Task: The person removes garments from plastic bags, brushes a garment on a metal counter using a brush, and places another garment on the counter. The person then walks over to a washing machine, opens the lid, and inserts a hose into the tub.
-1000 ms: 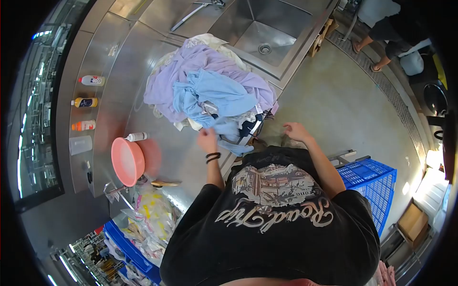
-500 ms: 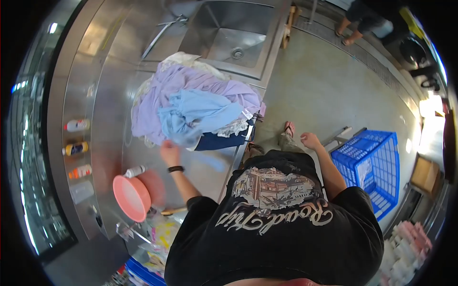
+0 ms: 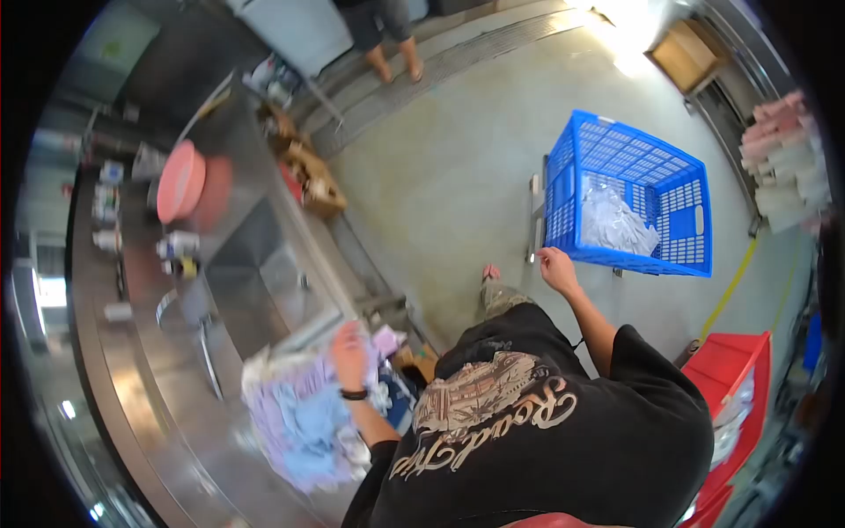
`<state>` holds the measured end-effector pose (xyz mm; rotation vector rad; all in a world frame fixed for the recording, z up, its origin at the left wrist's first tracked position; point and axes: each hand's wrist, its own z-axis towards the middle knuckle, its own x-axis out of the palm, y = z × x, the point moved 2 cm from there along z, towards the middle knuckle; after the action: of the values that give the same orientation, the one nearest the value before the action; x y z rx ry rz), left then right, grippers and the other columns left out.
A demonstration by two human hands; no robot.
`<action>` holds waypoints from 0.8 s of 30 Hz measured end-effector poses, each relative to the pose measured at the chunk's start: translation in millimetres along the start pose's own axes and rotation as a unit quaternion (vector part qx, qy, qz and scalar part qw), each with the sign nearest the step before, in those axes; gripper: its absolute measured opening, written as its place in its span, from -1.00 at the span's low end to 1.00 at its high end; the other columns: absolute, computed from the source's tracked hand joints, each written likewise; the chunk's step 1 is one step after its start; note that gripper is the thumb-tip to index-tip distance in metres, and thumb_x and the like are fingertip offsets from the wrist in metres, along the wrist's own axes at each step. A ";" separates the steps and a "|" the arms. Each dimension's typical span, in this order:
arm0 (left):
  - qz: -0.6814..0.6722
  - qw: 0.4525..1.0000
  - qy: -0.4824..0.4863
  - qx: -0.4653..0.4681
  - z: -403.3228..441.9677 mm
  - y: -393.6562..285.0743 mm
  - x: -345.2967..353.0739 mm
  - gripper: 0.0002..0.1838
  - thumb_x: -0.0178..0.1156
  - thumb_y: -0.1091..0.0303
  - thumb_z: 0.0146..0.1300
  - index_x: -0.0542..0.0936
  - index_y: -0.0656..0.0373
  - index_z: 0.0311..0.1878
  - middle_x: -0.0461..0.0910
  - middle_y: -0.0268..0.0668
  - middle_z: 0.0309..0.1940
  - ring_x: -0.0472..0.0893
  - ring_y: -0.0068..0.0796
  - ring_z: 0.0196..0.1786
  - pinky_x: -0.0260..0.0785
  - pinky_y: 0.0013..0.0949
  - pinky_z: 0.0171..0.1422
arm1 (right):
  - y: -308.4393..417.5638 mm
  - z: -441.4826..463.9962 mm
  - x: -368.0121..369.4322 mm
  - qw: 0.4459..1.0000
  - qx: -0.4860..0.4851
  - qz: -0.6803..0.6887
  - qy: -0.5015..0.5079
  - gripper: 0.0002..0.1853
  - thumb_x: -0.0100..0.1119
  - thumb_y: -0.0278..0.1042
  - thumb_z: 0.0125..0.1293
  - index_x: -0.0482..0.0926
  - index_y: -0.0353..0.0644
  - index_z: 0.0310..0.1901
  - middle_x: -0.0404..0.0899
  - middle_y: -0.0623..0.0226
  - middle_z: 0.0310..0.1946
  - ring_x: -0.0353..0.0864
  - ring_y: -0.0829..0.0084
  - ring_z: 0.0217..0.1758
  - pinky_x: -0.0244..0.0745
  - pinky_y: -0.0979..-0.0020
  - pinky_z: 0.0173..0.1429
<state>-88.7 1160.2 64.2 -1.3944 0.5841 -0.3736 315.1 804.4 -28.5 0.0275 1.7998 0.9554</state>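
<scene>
My left hand (image 3: pixel 348 354), with a dark bracelet at the wrist, is over the right side of a clothes pile, blurred but with fingers looking stretched out. Whether it touches the cloth I cannot tell. The pile on the steel counter holds a light blue garment (image 3: pixel 308 424), a lilac garment (image 3: pixel 275 387) and dark blue cloth at its right edge. My right hand (image 3: pixel 556 268) is beside the near left corner of a blue plastic crate (image 3: pixel 647 262), fingers loosely bent, nothing visible in it. Inside the crate lies a whitish, crumpled bundle (image 3: pixel 616 222).
A steel sink (image 3: pixel 264 273) with a faucet (image 3: pixel 209 356) is set in the counter (image 3: pixel 132 374). Beyond are a pink basin (image 3: pixel 182 183) and several bottles. Cardboard boxes (image 3: pixel 315 180) stand by the counter. A red bin (image 3: pixel 726 374) is at right. Another person's legs (image 3: pixel 387 44) show at the top.
My view has swung to the right, bringing the blue crate and red bin into fuller view. My left hand has gone from the pile's near edge to above its right side.
</scene>
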 end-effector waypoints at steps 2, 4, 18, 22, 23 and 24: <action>0.246 0.944 0.214 0.041 36.1 -54.1 134.3 -0.71 0.14 0.59 0.03 0.73 0.13 -0.18 0.70 -0.31 -0.14 0.62 -0.37 -0.18 0.45 -0.37 -0.04 | 4.1 15.1 -24.6 0.988 -0.031 -0.031 -0.151 -0.64 0.11 -0.56 0.06 0.61 -0.15 -0.06 0.60 0.17 -0.08 0.60 0.09 -0.13 0.52 0.22 -0.06; 0.215 0.899 0.375 0.065 61.5 -100.2 237.0 -0.78 0.21 0.54 0.05 0.71 0.12 -0.21 0.69 -0.30 -0.16 0.63 -0.25 -0.14 0.47 -0.34 0.02 | -16.7 38.1 -37.5 0.972 -0.023 -0.072 -0.224 -0.46 0.18 -0.53 0.03 0.48 -0.13 0.15 0.45 0.09 0.10 0.51 0.02 0.03 0.50 0.18 0.05; 0.068 0.768 0.608 0.189 294.5 -220.8 474.9 -0.88 0.29 0.56 0.14 0.67 0.19 -0.23 0.68 -0.32 -0.10 0.65 -0.36 -0.11 0.47 -0.40 0.03 | -110.9 230.6 -59.9 0.932 0.257 -0.116 -0.229 -0.01 0.39 -0.24 -0.06 0.12 -0.13 0.46 0.13 -0.11 0.39 0.43 -0.12 0.12 0.50 0.02 0.13; 0.040 0.770 0.618 0.151 379.2 -214.0 531.9 -0.87 0.32 0.57 0.10 0.68 0.23 -0.25 0.70 -0.30 -0.12 0.66 -0.39 -0.13 0.48 -0.42 0.03 | -129.6 281.4 -92.6 0.942 0.231 -0.105 -0.220 0.06 0.46 -0.15 -0.13 0.13 -0.07 0.46 0.18 -0.02 0.36 0.49 -0.09 0.08 0.53 0.05 0.09; 0.035 0.761 0.629 0.158 401.3 -212.5 545.5 -0.87 0.32 0.57 0.10 0.68 0.23 -0.25 0.70 -0.30 -0.12 0.66 -0.39 -0.13 0.48 -0.42 0.03 | -135.7 286.6 -94.1 0.945 0.220 -0.120 -0.208 0.07 0.50 -0.10 -0.18 0.16 -0.08 0.44 0.24 0.02 0.33 0.53 -0.06 0.07 0.54 0.07 0.08; 0.036 0.758 0.631 0.161 426.0 -211.5 554.1 -0.87 0.32 0.58 0.10 0.67 0.23 -0.25 0.71 -0.29 -0.12 0.66 -0.39 -0.13 0.48 -0.41 0.03 | -134.8 289.6 -103.7 0.953 0.252 -0.046 -0.164 0.07 0.50 -0.09 -0.18 0.17 -0.05 0.44 0.31 0.00 0.29 0.52 -0.05 0.13 0.53 0.05 0.12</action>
<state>626.4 1155.1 211.9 -0.6011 1.5730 -1.3197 646.9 837.8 -68.2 0.3966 1.6704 0.3770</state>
